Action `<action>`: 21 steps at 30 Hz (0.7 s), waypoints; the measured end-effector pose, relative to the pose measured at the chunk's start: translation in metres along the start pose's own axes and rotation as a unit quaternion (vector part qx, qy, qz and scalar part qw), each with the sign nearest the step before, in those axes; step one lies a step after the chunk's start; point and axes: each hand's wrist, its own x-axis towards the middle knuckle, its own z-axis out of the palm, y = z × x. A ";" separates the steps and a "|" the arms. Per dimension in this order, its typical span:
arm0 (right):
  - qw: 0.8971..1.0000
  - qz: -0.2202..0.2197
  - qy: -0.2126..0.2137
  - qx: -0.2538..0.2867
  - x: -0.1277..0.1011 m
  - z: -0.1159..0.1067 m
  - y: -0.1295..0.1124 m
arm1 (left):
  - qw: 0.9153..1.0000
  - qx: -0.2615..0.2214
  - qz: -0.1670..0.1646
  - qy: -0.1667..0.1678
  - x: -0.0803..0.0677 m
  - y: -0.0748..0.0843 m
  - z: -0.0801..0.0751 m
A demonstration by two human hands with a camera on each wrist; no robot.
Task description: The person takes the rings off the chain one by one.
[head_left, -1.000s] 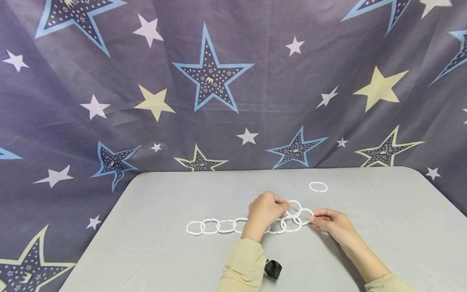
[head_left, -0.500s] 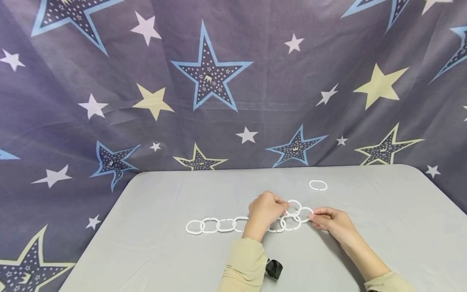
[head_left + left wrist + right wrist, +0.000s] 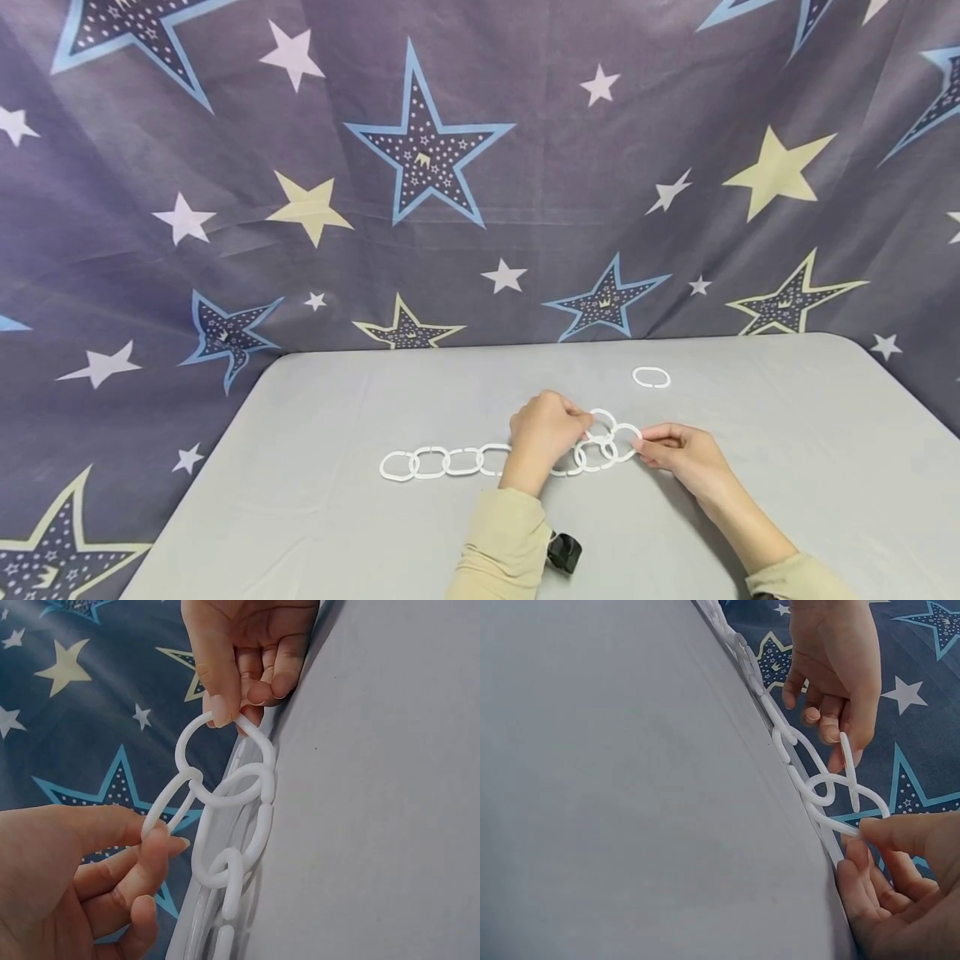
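Observation:
A chain of white oval plastic links point(image 3: 201, 844) lies across the table, partly hidden behind my left wrist in the head view. My right hand point(image 3: 690, 458) pinches the link point(image 3: 182, 746) at the chain's right end between thumb and fingers, a little raised in the left wrist view. Between thumb and index finger my left hand point(image 3: 546, 433) holds another white link point(image 3: 156, 801). Its far end meets the right hand's link and overlaps it; I cannot tell whether it is hooked through.
One loose white link point(image 3: 651, 368) lies farther back on the grey table point(image 3: 337, 542). Behind the table hangs a dark curtain point(image 3: 480, 67) printed with stars. A black object point(image 3: 564, 553) sits at my left sleeve.
Both hands keep their grips on the two links and barely move. The head view shifts slightly; the links stay in nearly the same arrangement.

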 end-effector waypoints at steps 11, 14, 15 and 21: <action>1.000 -0.016 0.002 0.003 -0.001 -0.002 0.001 | 0.998 0.020 0.013 0.056 -0.004 0.009 0.001; 1.000 -0.017 0.001 0.006 -0.001 -0.002 0.001 | 0.997 0.022 0.014 0.066 -0.005 0.010 0.002; 1.000 -0.017 0.001 0.006 -0.001 -0.001 0.001 | 0.997 0.022 0.014 0.070 -0.005 0.010 0.002; 1.000 -0.012 0.006 -0.003 0.000 0.000 0.002 | 0.996 0.028 0.013 0.085 -0.004 0.009 0.003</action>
